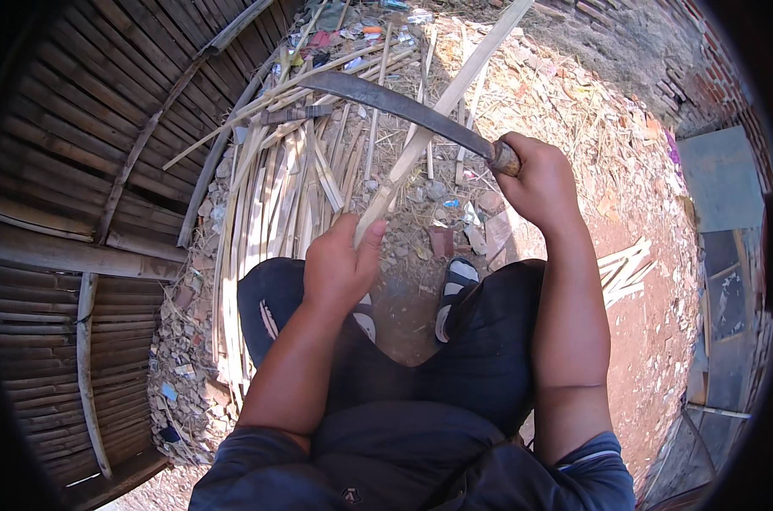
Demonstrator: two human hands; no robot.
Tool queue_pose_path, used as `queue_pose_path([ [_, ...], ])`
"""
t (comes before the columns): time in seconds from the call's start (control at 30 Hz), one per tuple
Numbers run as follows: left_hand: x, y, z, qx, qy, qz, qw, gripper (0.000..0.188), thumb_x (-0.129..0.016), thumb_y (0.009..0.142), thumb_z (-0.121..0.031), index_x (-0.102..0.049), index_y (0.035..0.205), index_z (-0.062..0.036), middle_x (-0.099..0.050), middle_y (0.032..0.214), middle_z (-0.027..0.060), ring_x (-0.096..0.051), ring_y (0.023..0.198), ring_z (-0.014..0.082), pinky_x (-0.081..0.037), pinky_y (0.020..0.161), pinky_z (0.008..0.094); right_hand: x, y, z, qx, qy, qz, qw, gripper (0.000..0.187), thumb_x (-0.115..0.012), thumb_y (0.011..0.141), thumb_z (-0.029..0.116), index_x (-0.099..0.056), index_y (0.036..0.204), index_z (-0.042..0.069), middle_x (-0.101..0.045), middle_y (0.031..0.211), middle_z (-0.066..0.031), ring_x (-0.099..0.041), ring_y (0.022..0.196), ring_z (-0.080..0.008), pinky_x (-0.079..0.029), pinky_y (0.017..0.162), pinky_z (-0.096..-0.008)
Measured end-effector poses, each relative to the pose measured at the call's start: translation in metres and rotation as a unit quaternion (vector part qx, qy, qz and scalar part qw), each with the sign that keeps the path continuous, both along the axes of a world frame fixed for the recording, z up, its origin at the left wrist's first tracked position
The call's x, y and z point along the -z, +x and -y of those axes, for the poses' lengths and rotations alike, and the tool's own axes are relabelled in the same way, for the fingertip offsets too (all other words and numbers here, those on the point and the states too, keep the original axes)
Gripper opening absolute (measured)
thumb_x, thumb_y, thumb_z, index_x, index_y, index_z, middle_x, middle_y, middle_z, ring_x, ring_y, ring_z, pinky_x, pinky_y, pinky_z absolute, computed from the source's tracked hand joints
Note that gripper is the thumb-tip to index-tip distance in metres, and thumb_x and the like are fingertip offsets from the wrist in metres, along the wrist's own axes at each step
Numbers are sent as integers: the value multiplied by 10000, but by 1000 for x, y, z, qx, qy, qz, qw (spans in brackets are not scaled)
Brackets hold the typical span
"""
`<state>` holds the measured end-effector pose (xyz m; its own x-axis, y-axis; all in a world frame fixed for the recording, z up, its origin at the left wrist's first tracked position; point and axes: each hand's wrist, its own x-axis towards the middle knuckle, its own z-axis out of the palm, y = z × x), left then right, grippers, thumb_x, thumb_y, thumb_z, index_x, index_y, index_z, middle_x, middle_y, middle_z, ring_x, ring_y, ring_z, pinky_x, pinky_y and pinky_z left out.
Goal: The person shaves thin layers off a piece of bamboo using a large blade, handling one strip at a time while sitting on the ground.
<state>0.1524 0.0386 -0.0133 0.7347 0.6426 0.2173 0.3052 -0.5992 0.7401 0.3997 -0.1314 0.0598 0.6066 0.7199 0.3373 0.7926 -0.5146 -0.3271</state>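
A long pale bamboo strip (pixel 480 61) slants up and away to the right from my left hand (pixel 340 260), whose fingers and thumb are closed round its near end. My right hand (pixel 540 179) grips the wooden handle (pixel 507 158) of a machete. The long, curved dark blade (pixel 395 104) points to the left and crosses the strip about midway along it. Whether the edge bites into the strip or just rests on it, I cannot tell.
Many split bamboo strips (pixel 271 200) lie to the left, with another dark blade-like tool (pixel 297 114) on them. A bamboo wall (pixel 140 128) stands on the left. Short pale pieces (pixel 629 268) lie to the right. Rubble and shavings (pixel 574 111) cover the ground ahead.
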Motion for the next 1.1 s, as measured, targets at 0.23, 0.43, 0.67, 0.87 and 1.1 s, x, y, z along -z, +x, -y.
queue_pose_path([
  [0.23,3,9,4,-2,31,34,999,430,-699,1023,-442,-688,1036,-12,-700,795,255,-704,743,479,-539,649,522,0,-15,-2,-70,-25,5,997,253,-762,784,144,-750,1033,99,-744,906,-171,-723,854,-406,-581,786,-499],
  [0.43,-3,2,2,-21,24,8,999,441,-716,1009,-456,-703,1034,-15,-711,805,243,-715,754,460,-552,656,508,-1,-5,-2,-45,-42,-35,998,271,-764,779,136,-749,1048,113,-742,890,-185,-720,880,-417,-575,789,-518],
  [0.67,-1,8,5,-12,28,31,999,443,-714,1008,-462,-704,1015,-20,-710,801,237,-714,746,455,-548,646,508,-1,-18,-4,-65,-54,-27,996,289,-759,775,133,-754,1062,104,-748,908,-186,-726,904,-411,-581,807,-509],
  [0.87,-7,7,3,-7,43,40,998,435,-715,1021,-427,-706,986,6,-695,757,222,-718,706,397,-537,646,447,-2,-4,-4,-52,-73,-71,993,247,-759,767,143,-753,1010,102,-743,896,-185,-722,889,-412,-582,796,-515],
  [1.1,3,7,3,-10,45,47,998,425,-705,1017,-432,-696,1016,-6,-705,801,246,-704,755,473,-535,654,529,0,-32,-15,-137,-47,13,989,243,-766,764,125,-723,1001,98,-744,891,-164,-722,868,-407,-583,797,-512],
])
